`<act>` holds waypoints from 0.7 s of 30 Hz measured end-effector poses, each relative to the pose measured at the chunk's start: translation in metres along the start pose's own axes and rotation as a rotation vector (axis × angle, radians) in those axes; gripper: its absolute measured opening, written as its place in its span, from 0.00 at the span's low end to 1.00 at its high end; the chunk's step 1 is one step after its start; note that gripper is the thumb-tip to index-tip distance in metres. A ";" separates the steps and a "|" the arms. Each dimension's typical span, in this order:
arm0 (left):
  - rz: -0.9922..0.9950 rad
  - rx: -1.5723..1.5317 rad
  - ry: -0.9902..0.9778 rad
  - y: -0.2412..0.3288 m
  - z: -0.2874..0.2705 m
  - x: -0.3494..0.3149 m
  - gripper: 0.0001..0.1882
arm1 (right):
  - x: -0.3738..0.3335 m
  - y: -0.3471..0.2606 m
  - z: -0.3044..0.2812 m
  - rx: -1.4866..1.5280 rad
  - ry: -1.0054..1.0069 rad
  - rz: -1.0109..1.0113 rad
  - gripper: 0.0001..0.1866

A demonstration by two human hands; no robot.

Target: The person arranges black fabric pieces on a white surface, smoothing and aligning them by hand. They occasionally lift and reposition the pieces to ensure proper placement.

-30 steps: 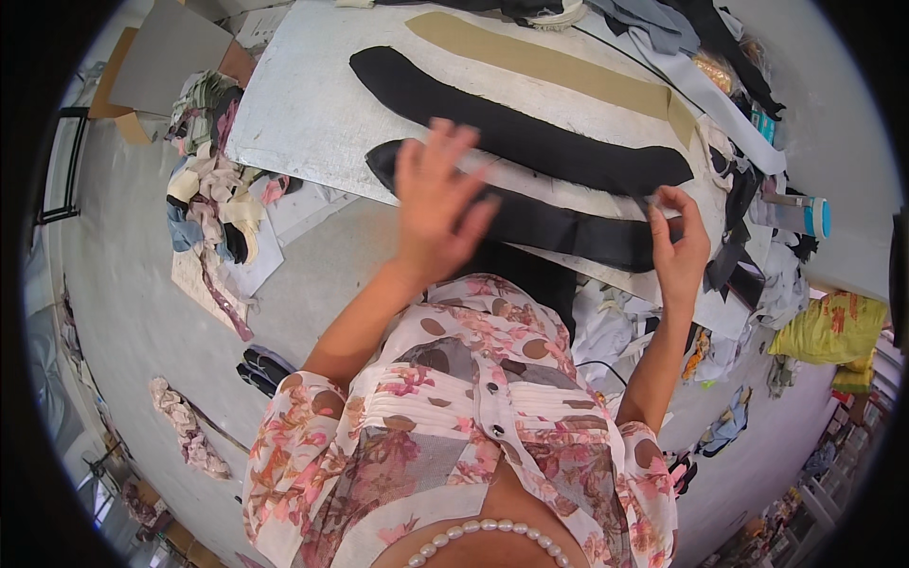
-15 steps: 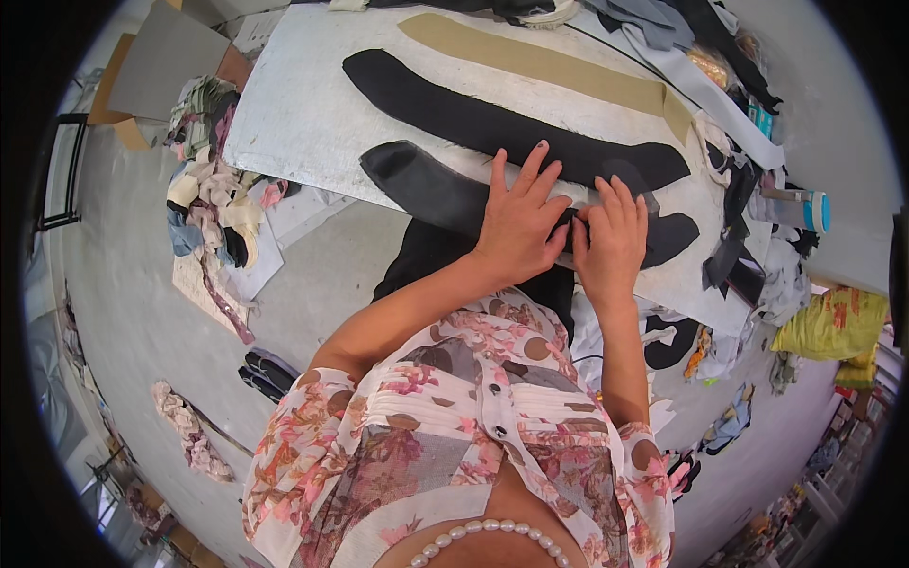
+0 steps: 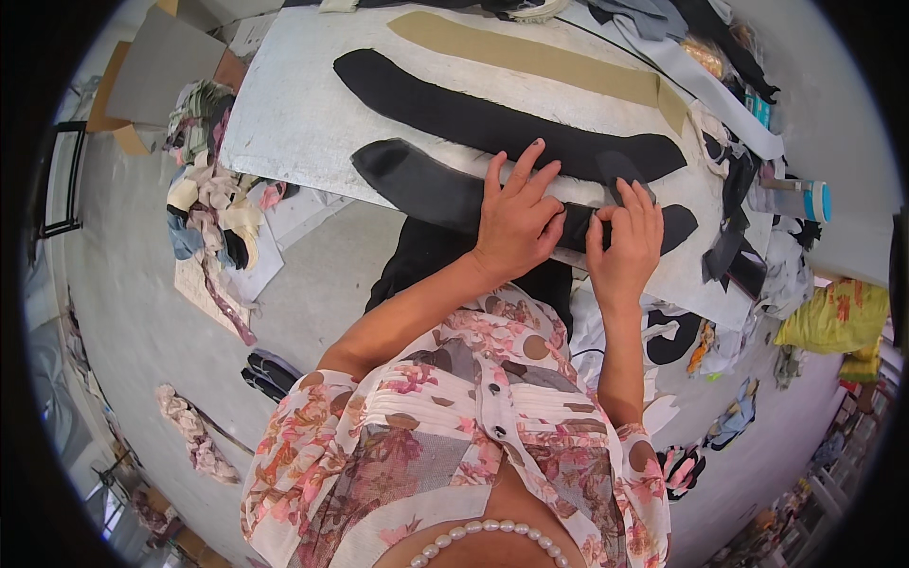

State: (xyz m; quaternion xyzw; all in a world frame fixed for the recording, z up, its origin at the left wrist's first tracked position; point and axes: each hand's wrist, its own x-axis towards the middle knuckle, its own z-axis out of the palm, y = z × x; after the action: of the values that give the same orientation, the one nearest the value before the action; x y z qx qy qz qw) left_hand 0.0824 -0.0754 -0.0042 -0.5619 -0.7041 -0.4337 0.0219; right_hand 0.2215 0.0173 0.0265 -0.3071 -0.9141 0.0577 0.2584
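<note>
Nearest me at the table's front edge lies a curved black fabric strip (image 3: 417, 185), with a thin, sheer dark layer (image 3: 622, 171) over it that sticks up beyond my right hand. My left hand (image 3: 516, 210) presses flat on the strip, fingers spread, its fingertips reaching toward a second strip. My right hand (image 3: 627, 237) has its thumb and curled fingers pinched on the sheer dark layer. A short stretch of the near strip shows between my two thumbs. Behind it lies the second, longer curved black strip (image 3: 473, 114). Farther back is a tan curved strip (image 3: 511, 59).
The pale table (image 3: 275, 123) bears all the strips. Scrap fabric (image 3: 213, 204) hangs off its left side. At the right are dark scraps (image 3: 731, 251), a clear jar with a blue lid (image 3: 797, 201) and a yellow sack (image 3: 833, 320). A cardboard box (image 3: 156, 76) stands at the far left.
My right hand has moved right, away from my left thumb, and its fingers are more curled. The near strip now shows between the hands. My left hand has barely moved.
</note>
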 end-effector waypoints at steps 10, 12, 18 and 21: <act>-0.005 -0.008 -0.019 -0.001 0.001 0.000 0.04 | -0.007 -0.002 0.000 -0.023 -0.046 0.045 0.08; 0.000 0.006 -0.028 -0.003 0.001 -0.002 0.05 | -0.011 0.019 -0.005 -0.064 0.019 0.084 0.07; 0.015 -0.009 -0.026 -0.004 -0.001 -0.002 0.05 | -0.023 0.097 -0.046 -0.234 0.207 0.294 0.04; 0.022 -0.009 -0.035 -0.003 -0.002 -0.002 0.05 | -0.026 0.131 -0.057 -0.339 0.278 0.398 0.05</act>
State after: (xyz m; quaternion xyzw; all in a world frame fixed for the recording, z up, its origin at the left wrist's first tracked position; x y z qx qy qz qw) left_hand 0.0797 -0.0783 -0.0064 -0.5772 -0.6961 -0.4268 0.0120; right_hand 0.3375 0.1046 0.0293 -0.5242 -0.7883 -0.0889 0.3096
